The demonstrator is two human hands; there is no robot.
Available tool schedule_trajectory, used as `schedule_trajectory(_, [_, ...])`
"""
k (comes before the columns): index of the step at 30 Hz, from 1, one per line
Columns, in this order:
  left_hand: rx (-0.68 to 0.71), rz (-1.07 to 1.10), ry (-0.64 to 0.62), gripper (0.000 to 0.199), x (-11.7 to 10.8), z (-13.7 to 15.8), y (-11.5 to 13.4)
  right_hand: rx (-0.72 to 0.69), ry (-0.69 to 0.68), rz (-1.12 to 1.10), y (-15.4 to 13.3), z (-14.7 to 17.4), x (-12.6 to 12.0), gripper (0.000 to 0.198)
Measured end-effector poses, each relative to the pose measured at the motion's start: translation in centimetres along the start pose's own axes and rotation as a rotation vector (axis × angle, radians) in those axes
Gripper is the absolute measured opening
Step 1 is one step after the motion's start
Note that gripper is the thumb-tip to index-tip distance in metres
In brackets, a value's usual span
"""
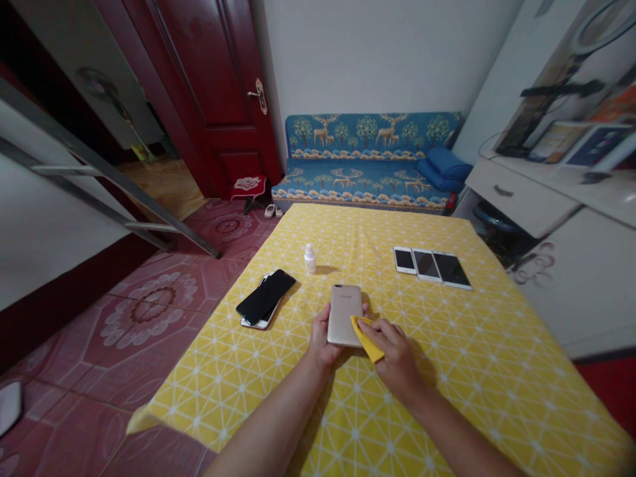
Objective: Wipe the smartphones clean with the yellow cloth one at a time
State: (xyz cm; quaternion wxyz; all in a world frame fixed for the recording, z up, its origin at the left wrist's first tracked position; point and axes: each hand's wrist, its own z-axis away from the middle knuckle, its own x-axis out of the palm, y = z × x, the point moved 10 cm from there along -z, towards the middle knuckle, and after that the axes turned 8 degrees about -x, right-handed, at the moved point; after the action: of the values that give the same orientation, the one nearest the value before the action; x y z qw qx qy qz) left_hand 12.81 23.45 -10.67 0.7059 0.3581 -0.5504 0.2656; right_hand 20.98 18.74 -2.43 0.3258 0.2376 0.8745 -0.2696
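A gold smartphone [344,308] lies back side up in my left hand [322,334], whose fingers wrap round it from below. The camera end points away from me. My right hand [395,351] is closed on a folded yellow cloth [366,339], pressed against the lower right part of the phone's back. Beyond the phone stands a small white bottle [310,259], upright. To the left, a black smartphone [267,296] rests on top of at least one white phone [263,323].
At the right, three white phones [426,265] lie side by side, screens up, on the yellow patterned tablecloth [298,424]. A blue sofa [368,172] stands past the table's far edge. A white cabinet [586,278] is at the right, a metal ladder [109,175] at the left.
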Motion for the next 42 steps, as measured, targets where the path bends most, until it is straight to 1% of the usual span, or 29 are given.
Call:
schedule_trajectory(3, [0.042, 0.003, 0.036, 0.058, -0.2, 0.2, 0.5, 0.056, 0.055, -0.134, 0.4, 0.7, -0.3, 0.052])
schedule_trajectory(6, [0.096, 0.036, 0.026, 0.052, 0.1, 0.4, 0.8, 0.171, 0.119, -0.246, 1.5, 1.7, -0.6, 0.047])
schedule_trajectory(9, [0.107, 0.058, 0.039, 0.049, -0.2, 0.5, 0.7, 0.303, 0.201, -0.242, 3.1, 2.6, -1.3, 0.036])
schedule_trajectory(11, [0.102, 0.046, 0.051, 0.051, -0.5, 0.5, 0.5, 0.354, 0.260, -0.210, 3.9, 2.9, -1.9, 0.032])
schedule_trajectory(14, [0.124, -0.015, 0.056, 0.055, -0.9, 0.5, 0.5, 0.394, 0.320, -0.195, 4.7, 3.2, -2.3, 0.035])
schedule_trajectory(19, [0.226, -0.103, 0.049, 0.060, -0.9, 0.7, 1.3, 0.459, 0.337, -0.143, 5.3, 3.7, -2.1, 0.049])
schedule_trajectory(22, [0.261, -0.122, 0.090, 0.068, -1.0, 0.8, 1.5, 0.442, 0.324, -0.095, 4.7, 3.7, -2.1, 0.055])
schedule_trajectory(25, [0.302, -0.125, 0.117, 0.077, -1.0, 0.8, 1.9, 0.361, 0.277, -0.073, 2.9, 3.5, -1.9, 0.059])
schedule_trajectory(27, [0.327, -0.121, 0.131, 0.076, -1.1, 0.9, 2.2, 0.302, 0.266, -0.045, 1.6, 3.4, -1.9, 0.060])
schedule_trajectory(29, [0.338, -0.121, 0.140, 0.071, -1.2, 0.9, 2.3, 0.267, 0.264, -0.020, 0.9, 3.4, -2.0, 0.061])
schedule_trajectory(32, [0.333, -0.128, 0.135, 0.066, -1.3, 0.9, 2.2, 0.241, 0.248, -0.033, 1.1, 3.0, -2.1, 0.062])
schedule_trajectory(37, [0.312, -0.130, 0.105, 0.073, -1.0, 0.8, 1.9, 0.264, 0.239, -0.060, 2.8, 2.4, -2.5, 0.066])
schedule_trajectory(39, [0.316, -0.128, 0.105, 0.076, -1.1, 0.8, 1.9, 0.256, 0.224, -0.061, 2.4, 2.4, -2.4, 0.067])
schedule_trajectory(42, [0.329, -0.124, 0.101, 0.077, -1.1, 0.7, 1.9, 0.206, 0.208, -0.071, 1.0, 2.6, -2.5, 0.068])
